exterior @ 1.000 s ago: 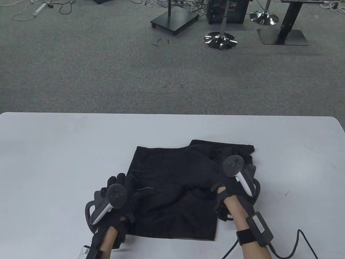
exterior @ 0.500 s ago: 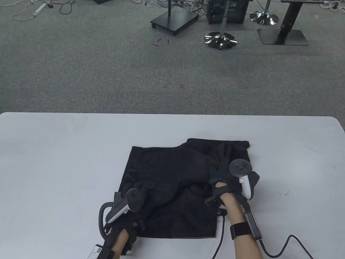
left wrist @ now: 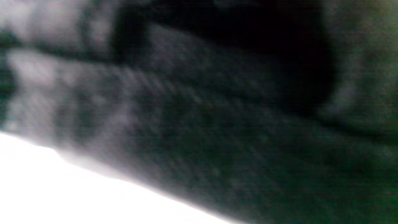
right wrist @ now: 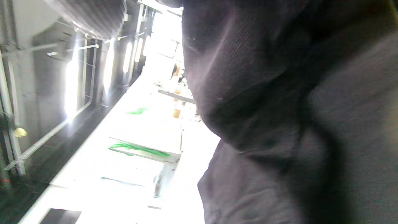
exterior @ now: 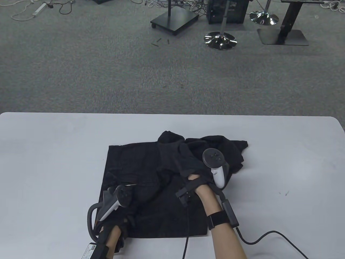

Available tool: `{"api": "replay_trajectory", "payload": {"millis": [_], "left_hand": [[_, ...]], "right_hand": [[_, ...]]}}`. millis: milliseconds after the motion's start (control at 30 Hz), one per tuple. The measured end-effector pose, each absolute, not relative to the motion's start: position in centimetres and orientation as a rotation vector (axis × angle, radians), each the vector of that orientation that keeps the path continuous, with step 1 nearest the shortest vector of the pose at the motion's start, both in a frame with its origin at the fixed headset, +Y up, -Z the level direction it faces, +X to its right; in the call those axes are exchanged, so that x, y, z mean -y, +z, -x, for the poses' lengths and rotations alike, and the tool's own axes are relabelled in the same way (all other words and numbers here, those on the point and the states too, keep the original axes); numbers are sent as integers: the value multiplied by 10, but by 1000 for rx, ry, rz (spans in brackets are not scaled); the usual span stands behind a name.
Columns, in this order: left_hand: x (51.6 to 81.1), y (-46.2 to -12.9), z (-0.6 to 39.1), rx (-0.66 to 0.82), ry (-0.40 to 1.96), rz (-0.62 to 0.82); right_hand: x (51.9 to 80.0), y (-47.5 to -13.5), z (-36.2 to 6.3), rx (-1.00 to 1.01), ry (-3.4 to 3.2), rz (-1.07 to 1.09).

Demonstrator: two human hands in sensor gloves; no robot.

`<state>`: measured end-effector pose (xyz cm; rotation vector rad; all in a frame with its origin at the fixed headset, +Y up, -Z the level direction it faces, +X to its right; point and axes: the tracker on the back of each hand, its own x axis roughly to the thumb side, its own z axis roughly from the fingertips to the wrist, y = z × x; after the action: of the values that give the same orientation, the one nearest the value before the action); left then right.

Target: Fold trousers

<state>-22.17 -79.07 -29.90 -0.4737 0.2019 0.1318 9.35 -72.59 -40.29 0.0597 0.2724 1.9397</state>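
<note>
The black trousers [exterior: 145, 164] lie on the white table [exterior: 54, 151], flat at the near side and bunched up at the far right. My left hand [exterior: 132, 190] is at the cloth's near left, its fingers buried in a fold that it grips. My right hand [exterior: 186, 159] grips the bunched upper layer and holds it raised over the middle of the trousers. Black cloth [left wrist: 217, 124] fills the blurred left wrist view. Black cloth [right wrist: 279, 93] also fills the right half of the right wrist view. No fingers show in either wrist view.
A black cable [exterior: 269, 234] runs from my right wrist across the near right of the table. The table's far edge [exterior: 172, 114] lies beyond the trousers. On the carpet past it stand a chrome stool base [exterior: 220, 40] and a black stand base [exterior: 174, 20].
My right hand has moved left and away over the trousers, dragging the upper layer into a bunch. My left hand slid into the fold, and the whole garment has shifted left.
</note>
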Motion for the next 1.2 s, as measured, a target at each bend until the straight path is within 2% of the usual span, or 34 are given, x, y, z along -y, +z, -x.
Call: {"api": "replay_trajectory", "payload": {"millis": [200,267,467,567,667,733,800,933,1000,1200], "left_hand": [[795,-301,251,-300,204,470],[796,-300,256,-322,224,465],[791,-299,262,-345,256,445],[780,-298,250,-293,223,419],[767,-297,226,-161,215,383],[767,-295,208,-100,242,421],[774,-295,197,-73,254,480],[794,-296,199,-106,246,584],[793,-297,209,-108,208,548],[789,-295,251,-240,276,515]], "right_hand": [[742,-397,-140,-293,2100,153],[744,-395,-155,-256,2157,180],[753,-389,-192,-102,2346,441],[761,-390,-197,-213,2396,488],[767,-388,-201,-198,2459,671],[777,-387,-207,-191,2396,764],[785,-387,-211,-261,2346,768],[784,-387,-218,-174,2322,816],[782,-387,-223,-164,2267,830],[784,-388,-238,-265,2261,815]]}}
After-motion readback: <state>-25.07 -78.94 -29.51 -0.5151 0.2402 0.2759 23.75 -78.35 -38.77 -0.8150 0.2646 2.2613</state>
